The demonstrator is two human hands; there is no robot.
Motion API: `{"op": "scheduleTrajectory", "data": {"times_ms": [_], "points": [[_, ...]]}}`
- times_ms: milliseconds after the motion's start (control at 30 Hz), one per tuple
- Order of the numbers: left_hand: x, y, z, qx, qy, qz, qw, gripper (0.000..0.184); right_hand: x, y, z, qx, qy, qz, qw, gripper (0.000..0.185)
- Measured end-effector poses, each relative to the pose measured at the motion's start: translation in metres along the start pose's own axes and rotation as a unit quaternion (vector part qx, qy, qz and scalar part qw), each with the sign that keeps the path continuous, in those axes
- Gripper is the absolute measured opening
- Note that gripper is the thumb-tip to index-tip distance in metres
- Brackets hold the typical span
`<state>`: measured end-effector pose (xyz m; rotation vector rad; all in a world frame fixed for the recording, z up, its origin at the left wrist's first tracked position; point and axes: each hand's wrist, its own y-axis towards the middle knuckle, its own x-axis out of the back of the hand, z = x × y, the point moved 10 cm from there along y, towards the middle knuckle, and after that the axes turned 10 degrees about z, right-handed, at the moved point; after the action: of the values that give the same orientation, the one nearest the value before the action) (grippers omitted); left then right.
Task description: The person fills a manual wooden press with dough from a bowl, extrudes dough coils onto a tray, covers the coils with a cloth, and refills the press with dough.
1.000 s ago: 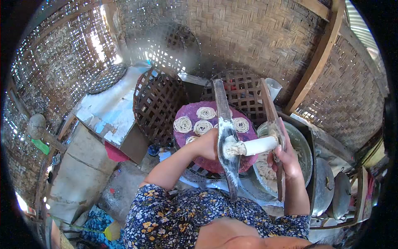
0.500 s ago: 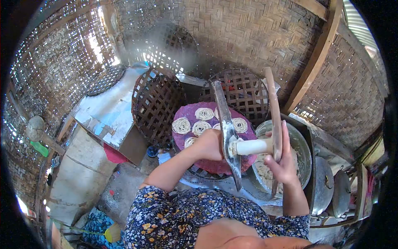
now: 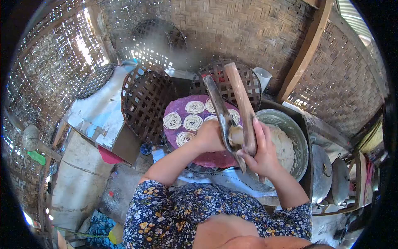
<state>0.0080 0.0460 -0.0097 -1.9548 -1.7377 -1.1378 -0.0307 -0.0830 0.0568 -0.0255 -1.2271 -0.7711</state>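
My left hand is closed at the side of a dark, dough-smeared wooden bar, gripping the press there; its fingertips are hidden. My right hand is wrapped round a lighter wooden bar. The two bars stand close together, tilted, with a short part of a pale cylinder showing between them. Below lies a round purple mat bearing several coils of pale noodle strands. To the right, a metal pot holds pale dough.
Dark woven baskets lean behind the mat, near a white cup. A box with a blue and white top stands at the left. Metal lids stand at the right. Woven walls enclose the space.
My right hand has brought the lighter bar leftward against the cylinder, and the gap between the bars has narrowed. Much less of the white cylinder shows. The view has shifted slightly.
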Motion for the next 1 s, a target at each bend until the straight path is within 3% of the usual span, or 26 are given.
{"op": "scheduleTrajectory", "data": {"times_ms": [67, 100, 167, 200, 233, 300, 367, 433, 533, 567, 633, 667, 767, 867, 1000], "points": [[-0.006, 0.008, 0.011, 0.043, -0.054, 0.036, 0.997, 0.066, 0.003, 0.012, -0.009, 0.025, 0.041, 0.027, 0.998, 0.096], [-0.006, 0.013, 0.012, 0.015, -0.086, 0.013, 0.996, 0.068, -0.009, 0.01, -0.031, -0.033, 0.202, 0.084, 0.975, 0.097], [-0.005, 0.023, 0.019, -0.043, -0.147, -0.037, 0.987, 0.073, -0.045, -0.014, -0.072, -0.147, 0.459, 0.208, 0.851, 0.1], [0.012, 0.02, 0.001, -0.111, -0.126, -0.101, 0.981, 0.053, -0.062, -0.036, -0.092, -0.219, 0.538, 0.265, 0.77, 0.103], [0.004, 0.028, 0.003, -0.086, -0.257, -0.002, 0.963, 0.064, -0.065, -0.042, -0.084, -0.205, 0.576, 0.263, 0.746, 0.103], [-0.001, 0.035, -0.006, -0.034, -0.495, 0.193, 0.846, 0.089, -0.065, -0.051, -0.067, -0.177, 0.648, 0.258, 0.695, 0.104], [0.058, 0.055, -0.041, -0.199, -0.764, 0.152, 0.594, 0.096, -0.059, -0.059, -0.052, -0.159, 0.694, 0.288, 0.64, 0.104], [0.102, 0.051, -0.085, -0.348, -0.757, 0.15, 0.532, 0.095, -0.058, -0.076, -0.051, -0.143, 0.717, 0.343, 0.589, 0.105], [0.111, 0.037, -0.124, -0.496, -0.676, 0.232, 0.493, 0.085, -0.04, -0.092, -0.056, -0.15, 0.665, 0.402, 0.612, 0.109], [0.105, 0.05, -0.112, -0.453, -0.684, 0.194, 0.537, 0.084, -0.034, -0.098, -0.058, -0.136, 0.653, 0.411, 0.622, 0.11], [0.082, 0.071, -0.072, -0.357, -0.693, 0.113, 0.615, 0.084, -0.03, -0.098, -0.072, -0.191, 0.685, 0.334, 0.619, 0.108], [0.069, 0.082, -0.049, -0.315, -0.718, 0.072, 0.616, 0.064, -0.03, -0.097, -0.082, -0.223, 0.677, 0.325, 0.621, 0.106], [0.028, 0.108, 0.018, -0.214, -0.822, 0.035, 0.527, 0.038, -0.04, -0.091, -0.098, -0.281, 0.645, 0.292, 0.648, 0.097], [0.014, 0.106, 0.049, -0.165, -0.86, 0.007, 0.482, 0.038, -0.056, -0.083, -0.109, -0.294, 0.596, 0.312, 0.679, 0.083], [0.005, 0.095, 0.086, -0.158, -0.864, -0.045, 0.475, 0.037, -0.069, -0.08, -0.118, -0.327, 0.545, 0.341, 0.693, 0.078]]}}
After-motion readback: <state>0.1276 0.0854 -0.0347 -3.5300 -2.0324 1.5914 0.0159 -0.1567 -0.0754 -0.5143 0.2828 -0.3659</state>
